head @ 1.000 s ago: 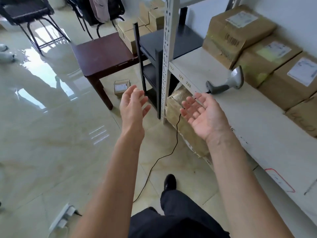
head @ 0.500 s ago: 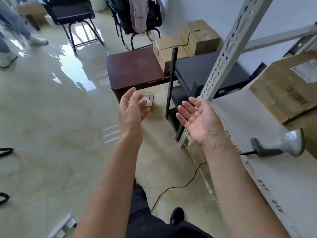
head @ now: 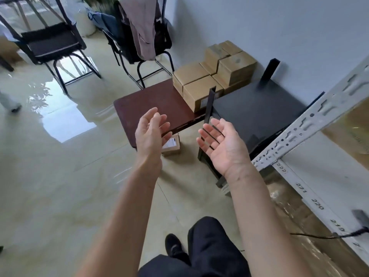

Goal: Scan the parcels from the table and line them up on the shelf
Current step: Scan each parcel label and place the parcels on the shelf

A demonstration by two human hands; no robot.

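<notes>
Several brown cardboard parcels are stacked at the far right end of a dark red table, against the wall. One small labelled parcel lies on the floor under the table's near edge, partly behind my left hand. My left hand and my right hand are both raised in front of me, empty, fingers relaxed and palms turned inward. The white shelf with numbered labels runs along the right. The scanner's grey handle end and black cable show at the right edge.
A black low rack stands between the table and the shelf's white upright. Two black chairs, one draped with clothes, stand behind the table. A parcel sits on the shelf at the right edge. The floor is glossy tile.
The view has swung left and up, away from the shelf toward the table. The parcels on the table are closer and the scanner has slid to the right edge. Both hands stay empty.
</notes>
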